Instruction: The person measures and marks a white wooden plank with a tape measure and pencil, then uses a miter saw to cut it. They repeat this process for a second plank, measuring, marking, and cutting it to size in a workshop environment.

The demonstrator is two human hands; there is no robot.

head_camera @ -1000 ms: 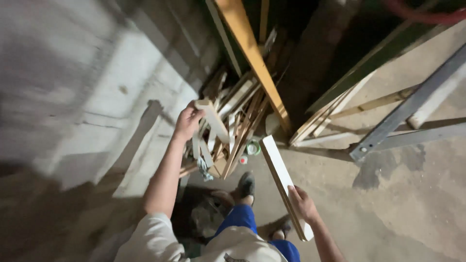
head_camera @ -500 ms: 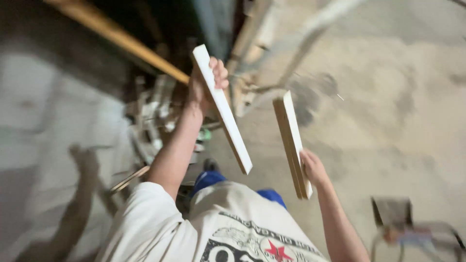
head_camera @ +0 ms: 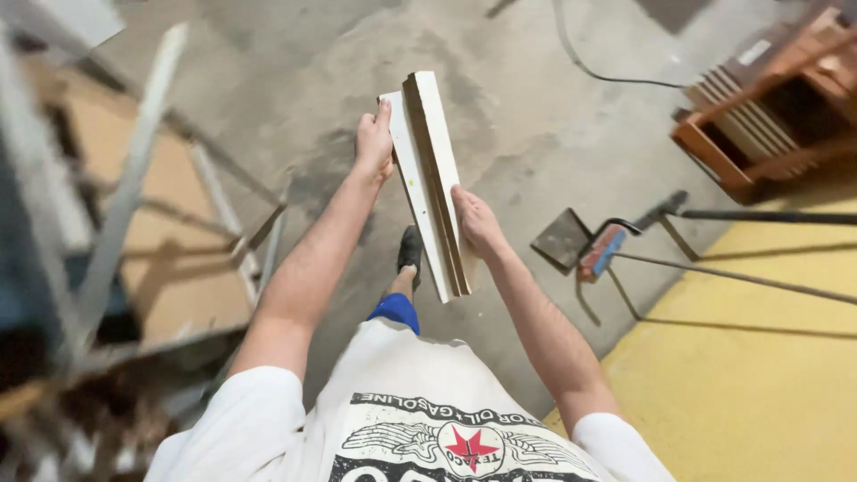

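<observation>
White printed T-shirt (head_camera: pixel 420 419); blue shorts (head_camera: pixel 395 311); dark shoe (head_camera: pixel 410 250).

One head-worn camera looks steeply down past the person's chest, close to both arms, with concrete floor (head_camera: pixel 500 80) filling the frame's upper half.

Place: a workshop or storage area where wood is worked.
Floor: bare, stained concrete floor (head_camera: pixel 536 116), with a yellow-painted section (head_camera: pixel 759 384) at the right.
Stock: flat board sheets (head_camera: pixel 107 161) leaning at the left behind a pale metal frame (head_camera: pixel 134 178).
Furniture: an unfinished wooden rack (head_camera: pixel 768 98) holding stacked slats, upper right.
Gear: a black cable (head_camera: pixel 589 67) trailing across the floor, long-handled tools (head_camera: pixel 625 241) lying down.
</observation>
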